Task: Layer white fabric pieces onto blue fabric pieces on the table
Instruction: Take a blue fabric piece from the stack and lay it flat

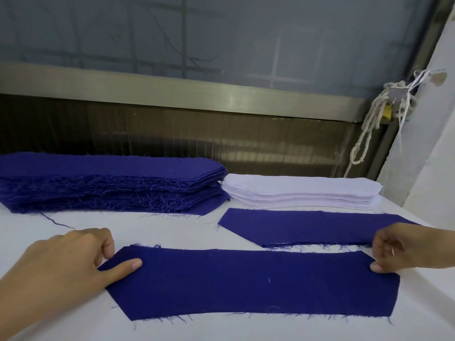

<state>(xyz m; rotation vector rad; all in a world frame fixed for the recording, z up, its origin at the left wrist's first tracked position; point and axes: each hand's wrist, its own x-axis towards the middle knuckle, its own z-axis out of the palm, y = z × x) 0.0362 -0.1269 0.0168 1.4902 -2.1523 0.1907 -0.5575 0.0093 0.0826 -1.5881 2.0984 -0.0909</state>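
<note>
1. You are setting out the near blue piece [253, 284] in the lower middle of the frame, flat on the table [172, 232] and bare of any white layer. I judge this to be the laying-down step, before any layering.
2. Its long axis is running left to right across the frame. The left end is tapering to a blunt point aimed at the left edge, and the right end is showing a clipped upper corner.
3. Your left hand [61, 269] is gripping that pointed end, thumb lying flat on top and curled fingers sitting at the edge.
4. Your right hand [413, 247] is touching the upper right corner with its thumb tip. Whether its curled fingers are pinching the cloth, I cannot tell.
5. A second blue piece [302, 227] is lying just above, right of centre, also uncovered and lengthwise across the frame.
6. The next move is probably calling for a free hand to reach the white stack [300, 190] behind it and peel off only the top sheet, matching taper to taper.
7. The blue stack [110, 183] is sitting at middle left, frayed edges facing you.
</note>
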